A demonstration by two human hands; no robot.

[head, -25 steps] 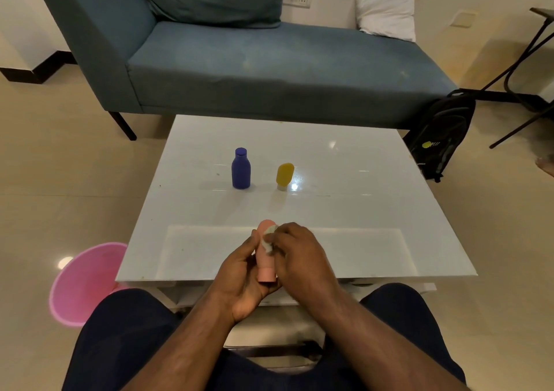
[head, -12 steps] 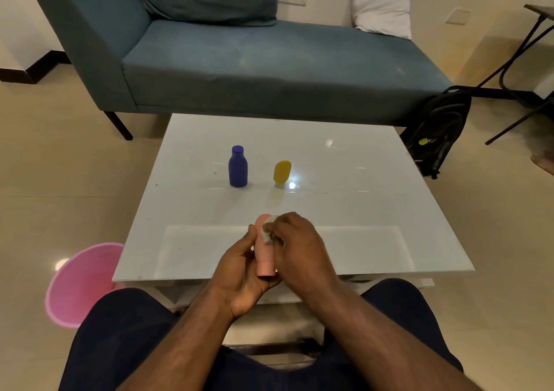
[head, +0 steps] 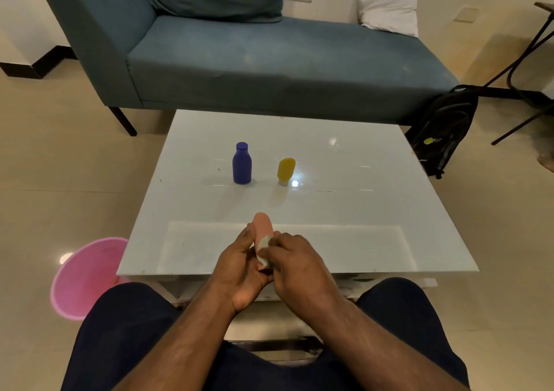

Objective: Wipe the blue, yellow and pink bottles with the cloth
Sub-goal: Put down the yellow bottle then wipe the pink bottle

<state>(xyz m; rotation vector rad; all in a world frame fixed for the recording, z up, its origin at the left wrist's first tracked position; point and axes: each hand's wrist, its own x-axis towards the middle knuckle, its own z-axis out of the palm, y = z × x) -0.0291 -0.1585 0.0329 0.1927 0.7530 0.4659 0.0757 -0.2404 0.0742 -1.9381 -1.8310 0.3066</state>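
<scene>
Left hand (head: pixel 239 267) fingers grip the pink bottle (head: pixel 263 225); right hand (head: pixel 295 266) fingers pinch the cloth (head: pixel 263 248) against it.

Pink bottle and cloth in my hands, the other two bottles standing beyond them.

I see the pink bottle (head: pixel 263 225) upright in my left hand (head: pixel 239 270), its rounded end poking up above my fingers. The small pale cloth (head: pixel 263 249) is pinched by my right hand (head: pixel 295 266) and pressed against the bottle's side. Well beyond my hands, the blue bottle (head: pixel 241 164) stands upright with its cap on top; the yellow bottle (head: pixel 285 170) stands near it, to its right, on its pale cap.
</scene>
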